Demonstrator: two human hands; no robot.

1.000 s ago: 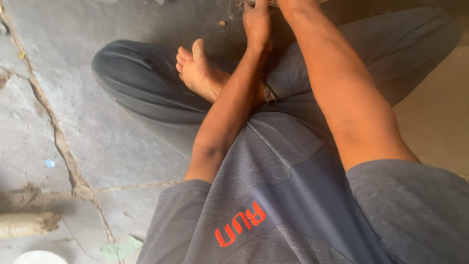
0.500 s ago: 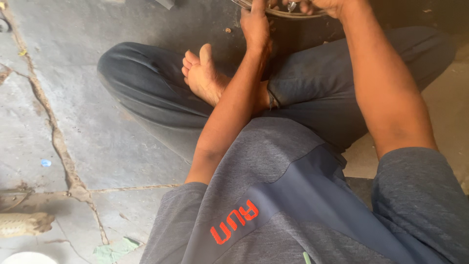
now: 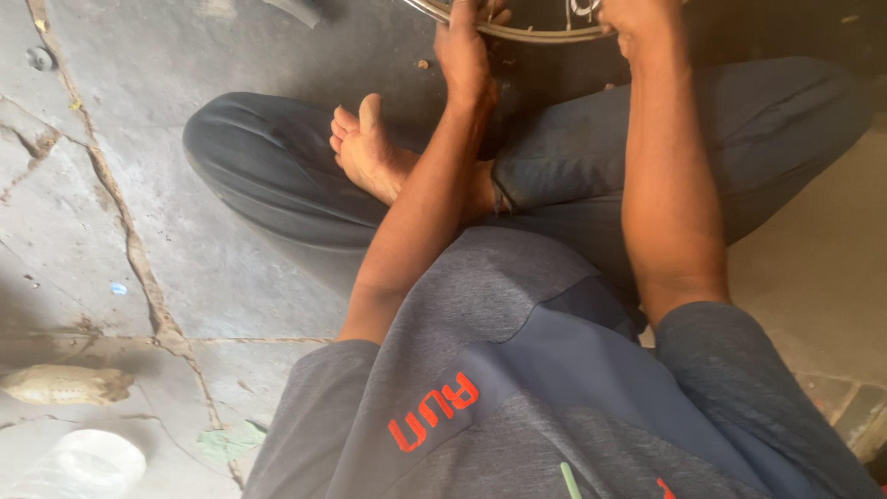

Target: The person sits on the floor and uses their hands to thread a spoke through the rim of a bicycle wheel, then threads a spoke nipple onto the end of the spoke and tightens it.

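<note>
I sit cross-legged on a cracked stone floor in dark trousers and a grey shirt. A curved metal rim (image 3: 517, 33), like a wheel rim, lies at the top edge, mostly cut off by the frame. My left hand (image 3: 467, 51) grips the rim's near edge with the fingers wrapped over it. My right hand (image 3: 633, 20) rests on the rim further right, its fingers out of view past the top edge. My bare foot (image 3: 370, 148) lies just left of my left forearm.
Cracked grey floor slabs (image 3: 139, 259) spread to the left. A white round lid or container (image 3: 88, 462) sits at the bottom left, with a pale lumpy scrap (image 3: 65, 383) above it. A small metal piece (image 3: 42, 57) lies at the top left.
The view has tilted up, bringing the metal rim into sight. Both hands have reached forward onto it, and my right arm has swung from the centre to the right.
</note>
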